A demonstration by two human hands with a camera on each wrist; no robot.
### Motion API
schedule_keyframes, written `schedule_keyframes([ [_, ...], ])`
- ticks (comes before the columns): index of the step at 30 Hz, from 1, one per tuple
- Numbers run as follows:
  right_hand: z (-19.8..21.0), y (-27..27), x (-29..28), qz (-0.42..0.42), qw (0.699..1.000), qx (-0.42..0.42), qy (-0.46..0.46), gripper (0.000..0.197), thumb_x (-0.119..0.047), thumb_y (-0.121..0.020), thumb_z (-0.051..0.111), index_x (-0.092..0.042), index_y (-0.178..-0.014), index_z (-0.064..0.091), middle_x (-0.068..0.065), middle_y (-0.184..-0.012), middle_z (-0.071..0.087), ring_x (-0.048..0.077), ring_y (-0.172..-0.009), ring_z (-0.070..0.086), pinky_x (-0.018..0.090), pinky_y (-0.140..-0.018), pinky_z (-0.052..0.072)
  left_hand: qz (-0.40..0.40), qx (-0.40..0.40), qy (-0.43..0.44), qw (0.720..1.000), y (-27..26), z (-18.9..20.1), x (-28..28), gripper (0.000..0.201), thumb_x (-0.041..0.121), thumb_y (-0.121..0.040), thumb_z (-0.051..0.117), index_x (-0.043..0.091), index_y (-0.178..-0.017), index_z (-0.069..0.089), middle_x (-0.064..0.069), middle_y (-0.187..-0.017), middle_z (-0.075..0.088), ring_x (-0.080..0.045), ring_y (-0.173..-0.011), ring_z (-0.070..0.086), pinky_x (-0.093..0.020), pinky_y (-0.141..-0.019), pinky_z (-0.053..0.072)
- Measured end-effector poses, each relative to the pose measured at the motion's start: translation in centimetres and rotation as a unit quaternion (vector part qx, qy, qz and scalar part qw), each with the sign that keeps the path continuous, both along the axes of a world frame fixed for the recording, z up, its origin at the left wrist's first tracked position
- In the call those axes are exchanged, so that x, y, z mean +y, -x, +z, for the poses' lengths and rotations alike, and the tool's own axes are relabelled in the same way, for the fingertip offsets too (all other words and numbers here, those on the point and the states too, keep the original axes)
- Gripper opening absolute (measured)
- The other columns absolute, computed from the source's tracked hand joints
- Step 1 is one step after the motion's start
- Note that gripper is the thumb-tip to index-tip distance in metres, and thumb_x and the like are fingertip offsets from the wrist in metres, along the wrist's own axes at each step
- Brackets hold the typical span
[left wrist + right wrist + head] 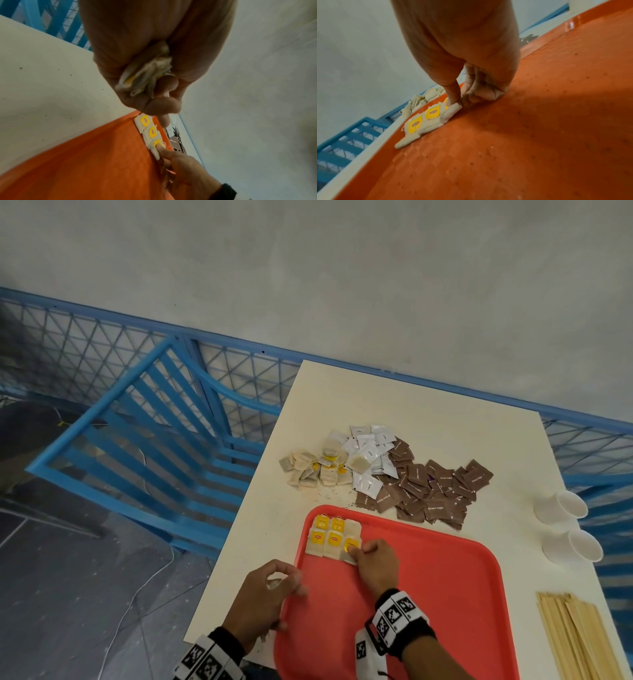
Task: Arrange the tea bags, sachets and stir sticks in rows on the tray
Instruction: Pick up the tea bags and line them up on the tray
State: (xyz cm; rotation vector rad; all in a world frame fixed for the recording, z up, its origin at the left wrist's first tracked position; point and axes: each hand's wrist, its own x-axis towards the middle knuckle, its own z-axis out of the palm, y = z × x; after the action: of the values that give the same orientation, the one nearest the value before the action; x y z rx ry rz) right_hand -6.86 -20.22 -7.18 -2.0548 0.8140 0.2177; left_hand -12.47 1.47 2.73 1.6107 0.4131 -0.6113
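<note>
A red tray (428, 594) lies on the white table (376, 398). In its far left corner, tea bags with yellow tags (329, 537) lie in two short rows. My right hand (361, 551) pinches the rightmost tea bag (450, 113) of the near row, thumb on its yellow tag and the other fingers curled beside it. My left hand (284, 582) hovers at the tray's left edge and grips a bundle of tea bags (145, 75). Beyond the tray lie loose tea bags (315, 470), white sachets (370, 457) and brown sachets (431, 491). Wooden stir sticks (575, 635) lie right of the tray.
Two white paper cups (561, 506) lie on their sides near the table's right edge. Tea dust is scattered between the piles and the tray. A blue chair (154, 440) stands left of the table, with a blue mesh fence behind.
</note>
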Motion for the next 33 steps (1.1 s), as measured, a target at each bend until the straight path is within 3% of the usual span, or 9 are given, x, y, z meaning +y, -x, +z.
schedule_keyframes([
  [4,0.1,0.3,-0.2,0.03,0.999,-0.002,0.014,0.034,-0.023,-0.078,0.08,-0.016,-0.077,0.047,-0.002,-0.072,0.056,0.014,-0.065,0.047,0.029,-0.057,0.036,0.034,0.029,0.06,0.997,-0.7,0.7,-0.2,0.037,0.035,-0.099,0.055,0.0,-0.107,0.061,-0.011,-0.093,0.077,-0.012,-0.039,0.038,-0.024,-0.041,0.044],
  [9,4.1,0.2,-0.3,0.082,0.994,-0.079,-0.003,0.031,-0.026,-0.081,0.077,-0.017,-0.071,0.049,-0.006,-0.065,0.053,0.014,-0.065,0.049,0.022,-0.055,0.035,0.105,0.115,0.214,0.964,-2.0,1.4,-1.1,0.048,0.047,-0.099,0.048,0.001,-0.108,0.061,-0.017,-0.094,0.073,-0.012,-0.038,0.045,-0.026,-0.044,0.049],
  [12,9.8,1.8,-0.1,0.216,0.96,-0.164,-0.063,0.02,-0.021,-0.083,0.077,-0.019,-0.073,0.06,-0.01,-0.061,0.053,0.003,-0.056,0.045,0.016,-0.054,0.036,0.13,0.153,0.299,0.933,-2.9,2.1,-2.3,0.049,0.049,-0.096,0.05,0.002,-0.104,0.063,-0.018,-0.086,0.072,-0.017,-0.045,0.057,-0.028,-0.045,0.053],
  [15,14.3,3.7,-0.1,0.334,0.917,-0.209,-0.059,0.01,-0.022,-0.083,0.077,-0.021,-0.08,0.067,-0.015,-0.063,0.055,0.003,-0.058,0.049,0.013,-0.056,0.037,0.129,0.17,0.349,0.913,-3.5,2.8,-3.9,0.051,0.048,-0.097,0.048,0.0,-0.099,0.064,-0.018,-0.082,0.07,-0.021,-0.054,0.065,-0.029,-0.046,0.056],
  [18,15.4,4.0,-0.5,0.375,0.89,-0.259,0.039,0.007,-0.03,-0.083,0.072,-0.029,-0.089,0.067,-0.015,-0.077,0.053,-0.001,-0.073,0.05,0.012,-0.066,0.035,0.088,0.181,0.366,0.909,-3.5,3.2,-5.5,0.058,0.054,-0.096,0.047,0.001,-0.094,0.071,-0.014,-0.076,0.066,-0.019,-0.05,0.064,-0.026,-0.044,0.054],
  [21,15.0,3.5,-1.0,0.413,0.882,-0.209,0.091,0.024,-0.04,-0.085,0.064,-0.034,-0.109,0.065,-0.011,-0.092,0.05,-0.003,-0.086,0.042,0.014,-0.075,0.034,0.057,0.159,0.313,0.935,-2.9,3.2,-6.6,0.061,0.055,-0.095,0.046,0.004,-0.084,0.077,-0.013,-0.064,0.059,-0.02,-0.044,0.061,-0.022,-0.036,0.046],
  [24,15.2,3.6,-1.0,0.435,0.88,-0.173,0.084,0.018,-0.042,-0.084,0.065,-0.032,-0.099,0.067,-0.009,-0.093,0.048,0.005,-0.091,0.045,0.02,-0.079,0.038,0.056,0.141,0.274,0.95,-2.3,3.6,-7.1,0.06,0.052,-0.096,0.046,0.003,-0.077,0.075,-0.014,-0.058,0.054,-0.018,-0.037,0.056,-0.02,-0.032,0.042],
  [28,16.0,3.6,-1.0,0.405,0.898,-0.174,0.003,0.013,-0.033,-0.081,0.077,-0.028,-0.076,0.066,-0.009,-0.086,0.054,0.002,-0.079,0.048,0.019,-0.071,0.037,0.061,0.145,0.27,0.95,-2.1,4.0,-6.9,0.06,0.056,-0.096,0.042,0.004,-0.085,0.071,-0.012,-0.056,0.054,-0.018,-0.035,0.055,-0.019,-0.03,0.04],
  [33,17.7,3.0,-2.8,0.294,0.896,-0.162,-0.29,0.017,-0.029,-0.072,0.085,-0.019,-0.076,0.072,-0.004,-0.071,0.062,0.009,-0.065,0.051,0.02,-0.062,0.04,0.044,0.164,0.345,0.923,-2.6,4.3,-5.9,0.067,0.067,-0.091,0.041,0.01,-0.089,0.076,-0.014,-0.075,0.066,-0.015,-0.04,0.057,-0.015,-0.032,0.035],
])
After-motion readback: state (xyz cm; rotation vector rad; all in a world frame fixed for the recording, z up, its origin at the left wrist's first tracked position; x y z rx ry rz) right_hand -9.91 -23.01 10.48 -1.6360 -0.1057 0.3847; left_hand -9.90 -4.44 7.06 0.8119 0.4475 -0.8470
